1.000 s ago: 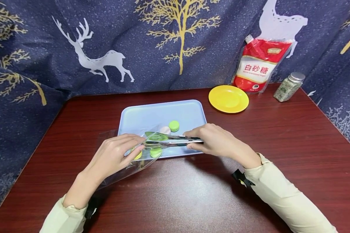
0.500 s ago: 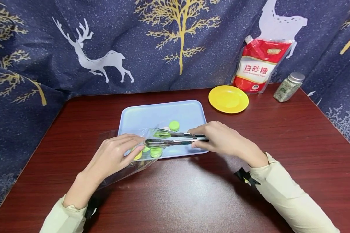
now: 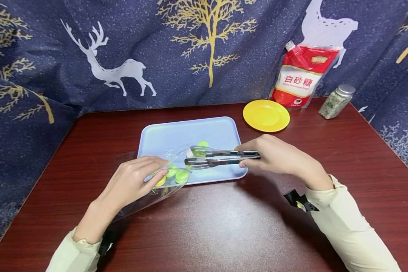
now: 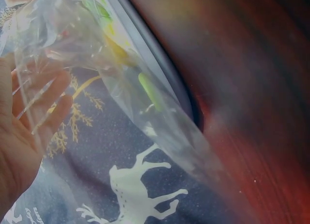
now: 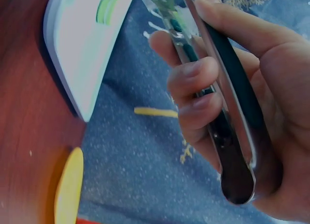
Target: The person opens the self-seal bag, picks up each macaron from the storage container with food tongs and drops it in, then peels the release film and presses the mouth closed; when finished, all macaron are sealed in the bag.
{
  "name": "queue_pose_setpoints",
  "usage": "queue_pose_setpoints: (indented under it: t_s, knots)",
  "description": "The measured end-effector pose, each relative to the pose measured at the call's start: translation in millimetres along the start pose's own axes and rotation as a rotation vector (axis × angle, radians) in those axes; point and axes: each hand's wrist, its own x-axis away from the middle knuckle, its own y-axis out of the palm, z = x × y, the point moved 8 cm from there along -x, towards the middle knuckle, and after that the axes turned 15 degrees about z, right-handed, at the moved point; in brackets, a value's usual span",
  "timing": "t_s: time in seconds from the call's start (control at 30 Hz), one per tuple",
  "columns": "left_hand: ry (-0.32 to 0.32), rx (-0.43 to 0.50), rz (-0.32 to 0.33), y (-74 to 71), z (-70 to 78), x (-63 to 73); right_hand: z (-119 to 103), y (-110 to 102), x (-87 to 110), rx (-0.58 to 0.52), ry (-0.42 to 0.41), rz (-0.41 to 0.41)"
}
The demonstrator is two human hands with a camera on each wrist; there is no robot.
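My left hand (image 3: 136,175) pinches the rim of a clear plastic bag (image 3: 166,194) at the tray's left front; the bag also shows in the left wrist view, with green and yellow pieces in or behind it. Green macarons (image 3: 181,176) and a yellow macaron (image 3: 161,181) appear through the film; whether all lie inside I cannot tell. My right hand (image 3: 280,156) grips metal tongs (image 3: 221,162), their tips apart, just right of the bag. Behind the tongs, a green macaron (image 3: 203,144) and a pale macaron (image 3: 189,153) are partly hidden on the blue tray (image 3: 183,132).
A yellow plate (image 3: 266,115) lies behind the tray to the right. Farther back stand a red-and-white sugar pouch (image 3: 297,81) and a tilted-looking glass jar (image 3: 336,102) with a metal lid. A dark blue patterned cloth (image 3: 176,53) hangs behind the table (image 3: 204,226).
My right hand has drawn the tongs rightward, out of the bag's mouth, and their tips have spread. A green macaron now shows by the left fingertips. The left hand has stayed put.
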Motion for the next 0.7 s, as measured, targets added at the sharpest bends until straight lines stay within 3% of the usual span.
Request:
queue_pose_setpoints:
  t_s: [0.23,0.7]
  knots:
    - [0.008,0.009,0.013,-0.5,0.4,-0.5,11,-12,4.8,-0.004,0.025,0.013]
    - [0.003,0.008,0.012,-0.6,-0.9,0.8,26,-23,7.5,0.101,0.064,0.05]
